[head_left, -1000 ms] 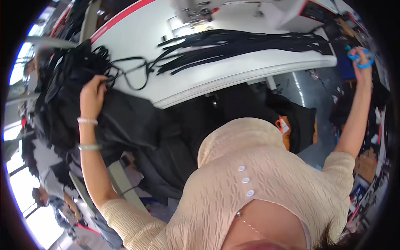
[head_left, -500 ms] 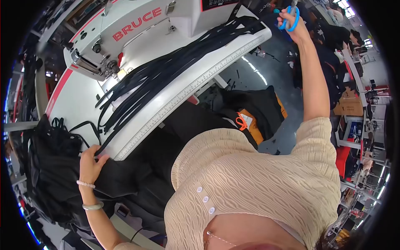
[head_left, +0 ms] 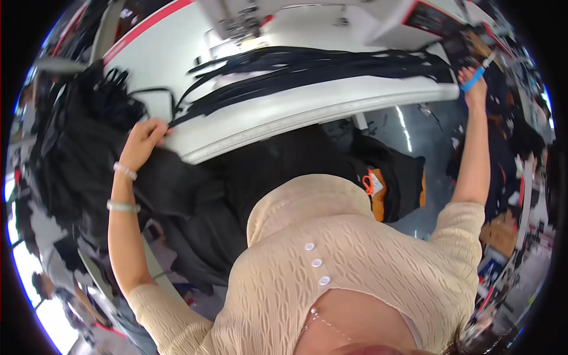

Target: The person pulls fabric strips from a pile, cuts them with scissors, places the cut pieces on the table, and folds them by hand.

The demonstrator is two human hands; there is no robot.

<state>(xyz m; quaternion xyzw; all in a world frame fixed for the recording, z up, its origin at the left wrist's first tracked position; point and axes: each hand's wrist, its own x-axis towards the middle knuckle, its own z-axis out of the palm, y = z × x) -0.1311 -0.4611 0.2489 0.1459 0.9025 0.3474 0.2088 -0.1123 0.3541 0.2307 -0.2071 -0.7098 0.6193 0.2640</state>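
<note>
Long black fabric strips (head_left: 307,74) lie in a loose bundle along the white sewing table (head_left: 367,90). At the table's left corner, my left hand (head_left: 141,144) is closed on the left end of a black strip. My right hand (head_left: 475,94) grips blue-handled scissors (head_left: 473,79) by the handles, just past the table's right corner, close to the bundle's far end. The blades point up and away, and motion blur hides whether they are apart.
A sewing machine (head_left: 384,23) stands behind the strips, and a ruler scale (head_left: 284,122) runs along the table's front edge. Dark fabric (head_left: 77,136) is heaped at the left. A black and orange bundle (head_left: 402,183) sits below the table; scraps litter the floor.
The view has turned, so the table now lies more level. My right hand has brought the scissors down to the table's right corner. My left hand stays at the left corner.
</note>
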